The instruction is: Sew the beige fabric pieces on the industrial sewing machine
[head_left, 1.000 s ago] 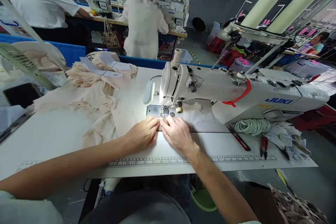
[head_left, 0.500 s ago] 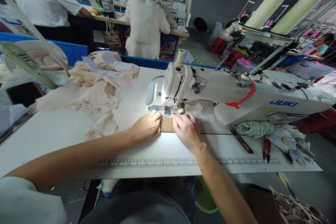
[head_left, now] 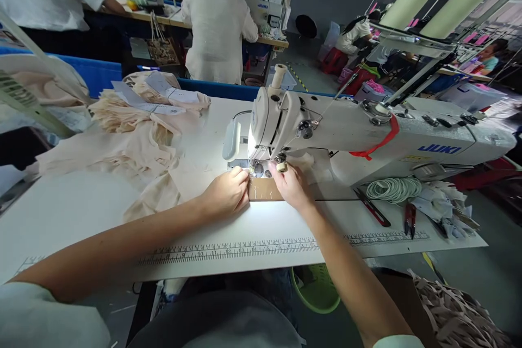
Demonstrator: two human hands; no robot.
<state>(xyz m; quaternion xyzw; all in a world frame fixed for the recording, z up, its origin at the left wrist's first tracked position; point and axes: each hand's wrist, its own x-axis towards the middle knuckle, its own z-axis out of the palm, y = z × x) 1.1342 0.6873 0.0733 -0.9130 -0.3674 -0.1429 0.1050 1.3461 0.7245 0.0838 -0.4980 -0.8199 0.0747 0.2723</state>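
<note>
A white JUKI sewing machine [head_left: 318, 126] stands on the table, its needle area lit. My left hand [head_left: 228, 190] is closed, with fingertips pinched together just left of the presser foot; whatever they hold is too small to make out. On the other side, my right hand [head_left: 294, 187] reaches past the foot with its fingers bent, and the machine's small round knob [head_left: 281, 163] partly covers them. What these fingers hold, if anything, is hidden. Between the two hands lies a brown plate [head_left: 264, 190] with pale thread bits on it.
Beige fabric pieces [head_left: 110, 144] with paper slips are heaped left. At right are a coil of pale green cord [head_left: 393, 189], a red-handled cutter [head_left: 372, 207], thread snips [head_left: 410, 220] and scraps [head_left: 444, 212]. A printed ruler [head_left: 244, 249] runs along the front edge. Co-workers sit beyond.
My right hand has moved forward and slightly right, behind the knob, baring more of the brown plate. My left hand stays pinched by the foot. The view has shifted slightly.
</note>
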